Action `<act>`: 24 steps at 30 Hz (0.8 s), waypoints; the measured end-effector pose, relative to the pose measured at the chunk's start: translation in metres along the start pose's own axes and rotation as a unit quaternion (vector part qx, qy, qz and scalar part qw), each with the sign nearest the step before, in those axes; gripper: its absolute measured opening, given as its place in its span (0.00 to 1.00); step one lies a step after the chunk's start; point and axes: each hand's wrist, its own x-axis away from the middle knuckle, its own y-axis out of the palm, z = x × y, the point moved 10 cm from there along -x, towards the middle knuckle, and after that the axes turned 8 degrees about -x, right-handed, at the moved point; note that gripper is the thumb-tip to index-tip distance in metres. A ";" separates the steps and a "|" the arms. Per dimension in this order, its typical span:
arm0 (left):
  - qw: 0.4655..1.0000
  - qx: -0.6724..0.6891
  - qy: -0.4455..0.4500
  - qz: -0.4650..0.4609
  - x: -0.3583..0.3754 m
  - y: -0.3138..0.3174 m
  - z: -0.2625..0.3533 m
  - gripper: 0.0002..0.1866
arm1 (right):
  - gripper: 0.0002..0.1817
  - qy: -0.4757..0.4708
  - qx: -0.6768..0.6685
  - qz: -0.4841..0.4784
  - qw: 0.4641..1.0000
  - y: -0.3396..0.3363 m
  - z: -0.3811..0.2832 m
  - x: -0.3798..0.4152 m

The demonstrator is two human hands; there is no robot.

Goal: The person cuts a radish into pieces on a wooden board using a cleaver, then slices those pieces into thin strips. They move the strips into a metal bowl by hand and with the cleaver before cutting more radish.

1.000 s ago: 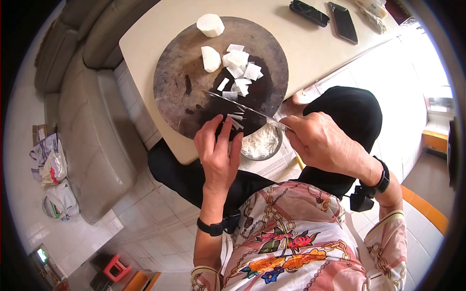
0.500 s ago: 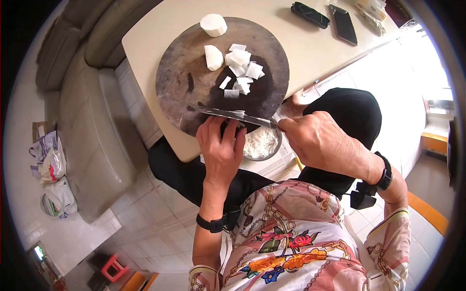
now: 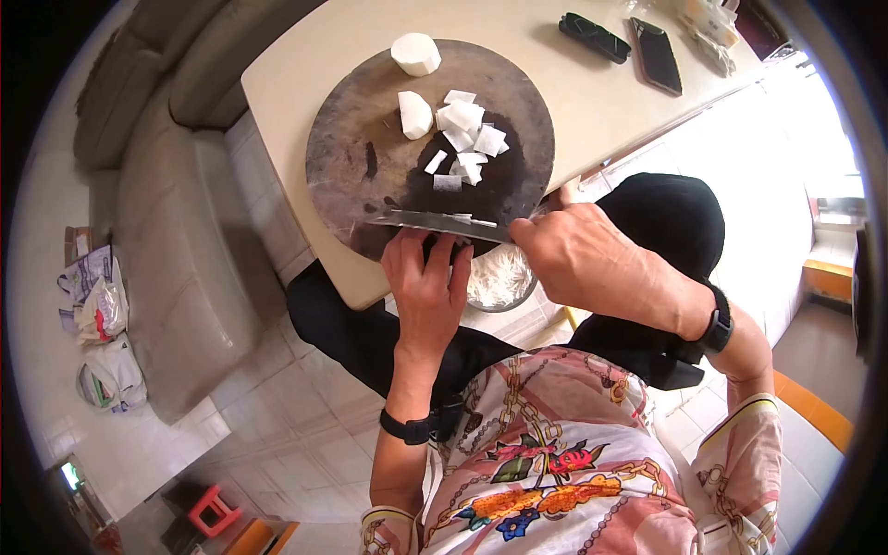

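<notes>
L hand [image 3: 427, 282] flat, fingers fwd, R hand [image 3: 578, 259] clenched, wrists banded, both forearms extended

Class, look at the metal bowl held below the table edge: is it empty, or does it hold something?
Not empty. The bowl holds a heap of white strips, visible between the two hands.

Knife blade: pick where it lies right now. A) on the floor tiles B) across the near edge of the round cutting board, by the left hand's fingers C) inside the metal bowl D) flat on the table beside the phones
B: the knife blade, held by the right hand, lies across the near edge of the round cutting board, just above the left hand.
</notes>
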 end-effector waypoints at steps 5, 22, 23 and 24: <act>0.994 0.088 -0.068 0.019 -0.004 -0.011 -0.011 0.15 | 0.03 0.093 -0.130 0.013 0.987 -0.006 0.025 0.017; 0.414 0.822 -0.390 -0.019 0.037 0.026 -0.008 0.21 | 0.15 0.247 -0.610 -0.002 0.753 0.048 0.012 0.037; 0.413 0.824 -0.387 -0.013 0.040 0.028 -0.009 0.21 | 0.14 0.265 -0.615 0.004 0.743 0.050 0.014 0.042; 0.412 0.826 -0.384 -0.014 0.042 0.030 -0.008 0.22 | 0.14 0.263 -0.611 0.000 0.747 0.050 0.012 0.044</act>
